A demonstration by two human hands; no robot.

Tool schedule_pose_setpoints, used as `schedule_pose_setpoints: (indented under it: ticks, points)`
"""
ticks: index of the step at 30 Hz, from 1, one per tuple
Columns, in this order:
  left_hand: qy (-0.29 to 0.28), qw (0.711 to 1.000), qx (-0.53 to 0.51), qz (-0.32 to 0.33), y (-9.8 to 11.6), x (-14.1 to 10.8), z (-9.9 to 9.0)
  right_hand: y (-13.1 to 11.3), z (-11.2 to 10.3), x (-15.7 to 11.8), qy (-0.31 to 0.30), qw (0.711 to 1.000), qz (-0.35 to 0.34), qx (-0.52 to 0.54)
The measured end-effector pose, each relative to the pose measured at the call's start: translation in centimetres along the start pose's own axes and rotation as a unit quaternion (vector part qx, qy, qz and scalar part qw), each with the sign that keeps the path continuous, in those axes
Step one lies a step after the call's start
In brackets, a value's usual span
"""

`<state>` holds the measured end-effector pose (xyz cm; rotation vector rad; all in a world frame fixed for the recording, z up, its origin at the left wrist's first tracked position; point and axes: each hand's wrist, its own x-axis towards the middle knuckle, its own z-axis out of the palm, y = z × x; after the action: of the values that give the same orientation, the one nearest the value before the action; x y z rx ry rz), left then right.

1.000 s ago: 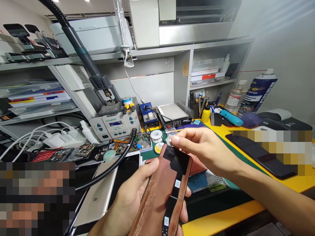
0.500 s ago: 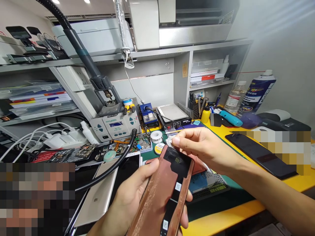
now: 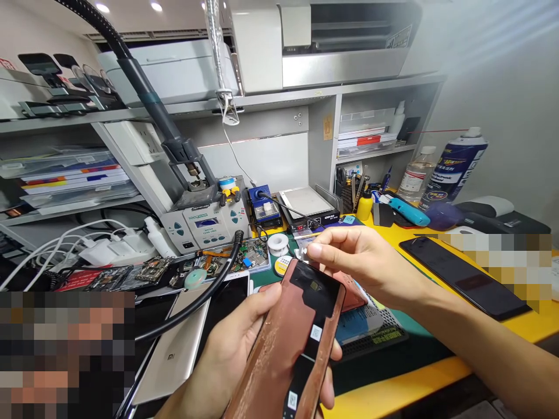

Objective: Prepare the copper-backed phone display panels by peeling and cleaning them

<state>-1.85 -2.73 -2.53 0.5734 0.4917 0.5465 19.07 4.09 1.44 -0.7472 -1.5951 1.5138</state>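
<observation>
My left hand [image 3: 236, 331] is wrapped round a phone screen panel [image 3: 282, 331], thumb on the near left edge and fingertips round the right edge. The panel's back faces up: copper-brown, with a black section at the top and small white labels on a black strip. It is tilted, its top end pointing away from me. Just beyond that top edge, my right hand [image 3: 364, 259] pinches a small white piece [image 3: 303, 252] between thumb and fingers; what it is I cannot make out. A reddish phone part [image 3: 353, 295] lies on the mat behind the panel, partly hidden.
A soldering station [image 3: 207, 227] stands behind, its black hose [image 3: 196, 314] crossing the left side over a gold phone [image 3: 172, 349]. A solder spool [image 3: 278, 244] and a tray of circuit boards [image 3: 257, 256] sit beyond the panel. At right are a dark phone [image 3: 463, 276] and a spray can [image 3: 456, 166].
The camera view has shifted very slightly. Both hands keep their places, and the small white piece in my right fingers shows a little more plainly.
</observation>
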Motion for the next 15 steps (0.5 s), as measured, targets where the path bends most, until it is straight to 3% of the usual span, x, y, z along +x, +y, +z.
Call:
schedule_pose_setpoints:
  ticks: [4,11,15]
  points:
    - [0.002,1.000,-0.010,-0.002,0.0,0.0,0.0,-0.1,0.1,0.0,0.004,1.000,-0.010,-0.007]
    - [0.069,0.997,0.008,-0.030,0.5,-0.3,1.0,-0.1,0.5,0.1,-0.006,0.999,-0.030,0.015]
    - [0.068,0.997,0.010,-0.027,0.2,-0.2,0.5,0.1,0.4,-0.1,-0.004,0.999,-0.040,0.013]
